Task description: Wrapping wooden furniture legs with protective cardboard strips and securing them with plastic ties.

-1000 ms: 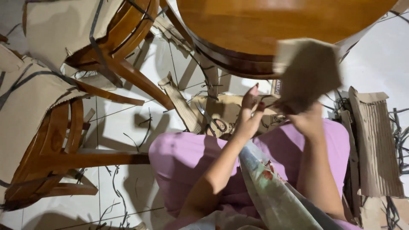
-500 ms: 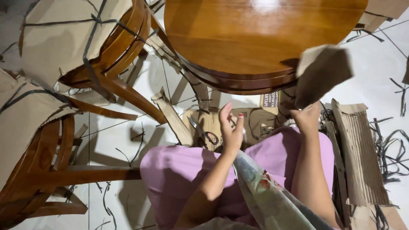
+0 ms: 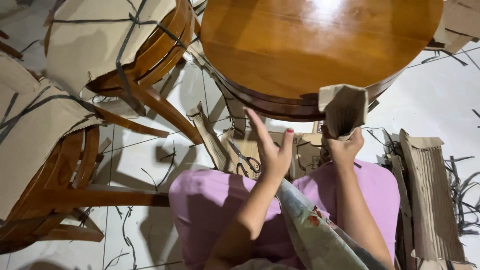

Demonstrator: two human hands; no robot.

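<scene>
Your right hand (image 3: pixel 345 147) is gripping a folded cardboard piece (image 3: pixel 344 109), holding it upright against the desk (image 3: pixel 320 45) edge. Your left hand (image 3: pixel 272 150) is hanging open just left of it, empty, with scissors (image 3: pixel 244 159) lying on the floor below.

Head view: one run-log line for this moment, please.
right hand: grip on folded cardboard piece | left hand: open, empty | scissors: on floor cardboard | round wooden table: ahead

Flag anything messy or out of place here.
Floor is littered with torn cardboard and cut black straps. Scissors lie loose on flattened cardboard by the knees. Chairs are partly wrapped, one tipped over.
</scene>
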